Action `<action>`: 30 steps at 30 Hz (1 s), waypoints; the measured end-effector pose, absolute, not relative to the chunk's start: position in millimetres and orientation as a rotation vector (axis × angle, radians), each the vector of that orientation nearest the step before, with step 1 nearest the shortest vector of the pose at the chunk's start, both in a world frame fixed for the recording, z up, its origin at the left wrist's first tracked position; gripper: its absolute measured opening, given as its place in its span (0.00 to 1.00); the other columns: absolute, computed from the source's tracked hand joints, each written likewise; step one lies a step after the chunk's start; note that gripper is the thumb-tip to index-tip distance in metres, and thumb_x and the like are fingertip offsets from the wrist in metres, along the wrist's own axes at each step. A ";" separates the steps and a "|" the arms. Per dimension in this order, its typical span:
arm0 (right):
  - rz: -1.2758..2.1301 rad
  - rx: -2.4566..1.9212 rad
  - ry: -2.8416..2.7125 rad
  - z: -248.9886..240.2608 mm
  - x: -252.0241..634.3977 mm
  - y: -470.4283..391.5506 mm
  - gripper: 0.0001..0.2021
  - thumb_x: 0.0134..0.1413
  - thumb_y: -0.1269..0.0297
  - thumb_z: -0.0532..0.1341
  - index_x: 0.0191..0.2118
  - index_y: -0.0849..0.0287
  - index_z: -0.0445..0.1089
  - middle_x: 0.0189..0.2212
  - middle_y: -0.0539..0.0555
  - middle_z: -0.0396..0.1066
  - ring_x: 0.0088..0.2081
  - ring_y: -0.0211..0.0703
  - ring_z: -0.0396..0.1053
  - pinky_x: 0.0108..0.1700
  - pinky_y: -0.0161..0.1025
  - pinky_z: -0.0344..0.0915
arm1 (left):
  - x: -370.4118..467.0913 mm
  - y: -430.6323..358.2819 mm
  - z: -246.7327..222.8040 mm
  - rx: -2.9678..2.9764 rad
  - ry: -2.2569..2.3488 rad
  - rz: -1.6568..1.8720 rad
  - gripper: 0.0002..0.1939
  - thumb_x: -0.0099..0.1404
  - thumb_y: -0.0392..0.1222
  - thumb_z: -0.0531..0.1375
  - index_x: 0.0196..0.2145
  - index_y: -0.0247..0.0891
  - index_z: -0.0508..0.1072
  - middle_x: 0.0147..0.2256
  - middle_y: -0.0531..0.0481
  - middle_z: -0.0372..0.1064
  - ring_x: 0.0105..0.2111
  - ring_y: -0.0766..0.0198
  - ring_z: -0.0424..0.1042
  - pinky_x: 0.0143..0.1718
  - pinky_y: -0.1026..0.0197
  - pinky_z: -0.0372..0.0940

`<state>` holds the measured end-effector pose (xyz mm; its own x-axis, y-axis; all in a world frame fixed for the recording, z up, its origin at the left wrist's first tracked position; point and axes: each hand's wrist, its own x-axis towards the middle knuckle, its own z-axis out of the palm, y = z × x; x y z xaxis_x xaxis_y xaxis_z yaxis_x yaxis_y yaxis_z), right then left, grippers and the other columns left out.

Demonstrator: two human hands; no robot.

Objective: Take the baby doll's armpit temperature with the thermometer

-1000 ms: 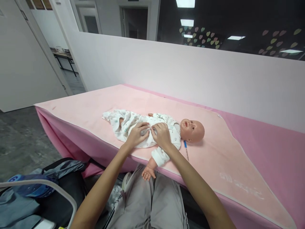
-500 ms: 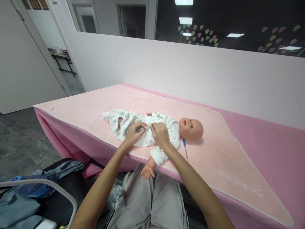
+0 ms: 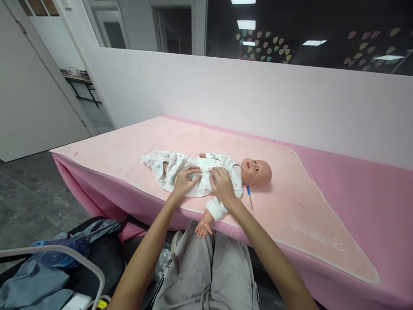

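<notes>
A baby doll (image 3: 258, 172) lies on its back on a pale pink blanket (image 3: 290, 206), head to the right, dressed in a white patterned romper (image 3: 174, 163). My left hand (image 3: 185, 181) and my right hand (image 3: 222, 185) rest side by side on the doll's belly, fingers pinching the romper's front closure between them. One doll arm (image 3: 206, 221) hangs over the table's near edge. A blue-capped thermometer (image 3: 250, 199) lies on the blanket beside the doll's neck.
The table (image 3: 371, 193) is draped in darker pink cloth and backs onto a white partition wall (image 3: 258, 99). A dark chair with blue-grey clothing (image 3: 48, 267) stands at the lower left. My grey-trousered lap (image 3: 206, 275) is below the table edge.
My fingers have shifted slightly on the romper's front and a thin tie that was held between them is no longer raised. The camera view has tilted a little.
</notes>
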<state>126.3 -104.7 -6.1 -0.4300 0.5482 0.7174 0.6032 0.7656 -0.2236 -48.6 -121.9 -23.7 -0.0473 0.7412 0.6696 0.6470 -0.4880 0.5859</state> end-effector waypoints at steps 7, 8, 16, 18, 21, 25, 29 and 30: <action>-0.119 -1.331 -1.823 -32.7 208.6 -166.8 0.07 0.57 0.67 0.53 0.35 0.58 0.69 0.34 0.55 0.71 0.39 0.47 0.65 0.43 0.42 0.59 | -52.4 -125.5 -19.4 2.010 1.485 1.548 0.12 0.60 0.44 0.56 0.40 0.38 0.71 0.42 0.47 0.71 0.45 0.59 0.69 0.49 0.55 0.63; -0.140 -1.435 -1.798 -39.0 218.3 -173.8 0.06 0.56 0.65 0.55 0.34 0.58 0.69 0.33 0.55 0.72 0.38 0.47 0.65 0.41 0.42 0.59 | -53.0 -125.1 -19.7 2.009 1.487 1.537 0.12 0.61 0.45 0.56 0.41 0.39 0.71 0.42 0.46 0.71 0.45 0.58 0.69 0.48 0.55 0.63; -0.233 -1.772 -1.575 -58.5 237.9 -195.4 0.07 0.53 0.68 0.55 0.27 0.58 0.68 0.27 0.56 0.72 0.34 0.48 0.66 0.37 0.41 0.58 | -55.6 -120.5 -20.7 2.230 1.519 1.419 0.15 0.62 0.49 0.54 0.44 0.41 0.70 0.44 0.47 0.70 0.46 0.55 0.68 0.49 0.53 0.62; -0.192 -1.834 -1.522 -51.6 238.8 -197.4 0.08 0.53 0.68 0.54 0.27 0.58 0.69 0.26 0.55 0.72 0.31 0.47 0.67 0.35 0.40 0.58 | -56.1 -120.4 -20.2 2.247 1.519 1.405 0.15 0.62 0.48 0.54 0.44 0.41 0.69 0.44 0.47 0.70 0.46 0.55 0.68 0.49 0.53 0.62; -0.058 -1.876 -1.370 -31.8 242.4 -202.6 0.09 0.53 0.64 0.54 0.32 0.57 0.71 0.25 0.54 0.74 0.28 0.45 0.69 0.31 0.37 0.58 | -56.9 -120.8 -19.9 2.264 1.515 1.402 0.14 0.62 0.48 0.54 0.43 0.42 0.69 0.43 0.48 0.70 0.46 0.54 0.68 0.48 0.53 0.62; 0.098 -1.763 -1.201 0.8 246.9 -201.5 0.11 0.51 0.57 0.55 0.31 0.56 0.71 0.22 0.51 0.72 0.23 0.40 0.68 0.28 0.34 0.58 | -57.4 -120.7 -20.8 2.258 1.520 1.399 0.13 0.63 0.48 0.54 0.43 0.43 0.70 0.43 0.48 0.70 0.46 0.54 0.68 0.47 0.53 0.62; 0.138 -1.727 -1.252 18.1 246.9 -182.8 0.12 0.51 0.55 0.55 0.28 0.56 0.69 0.20 0.50 0.71 0.22 0.39 0.66 0.26 0.33 0.56 | -57.9 -120.7 -22.2 2.235 1.531 1.402 0.13 0.63 0.47 0.53 0.42 0.42 0.70 0.43 0.48 0.70 0.46 0.55 0.67 0.47 0.53 0.62; 0.145 -1.739 -1.299 19.1 246.4 -177.3 0.13 0.52 0.55 0.54 0.26 0.56 0.69 0.19 0.50 0.71 0.21 0.39 0.66 0.26 0.33 0.55 | -58.2 -120.9 -22.3 2.234 1.530 1.399 0.13 0.63 0.47 0.53 0.42 0.43 0.70 0.43 0.48 0.70 0.46 0.55 0.67 0.47 0.53 0.62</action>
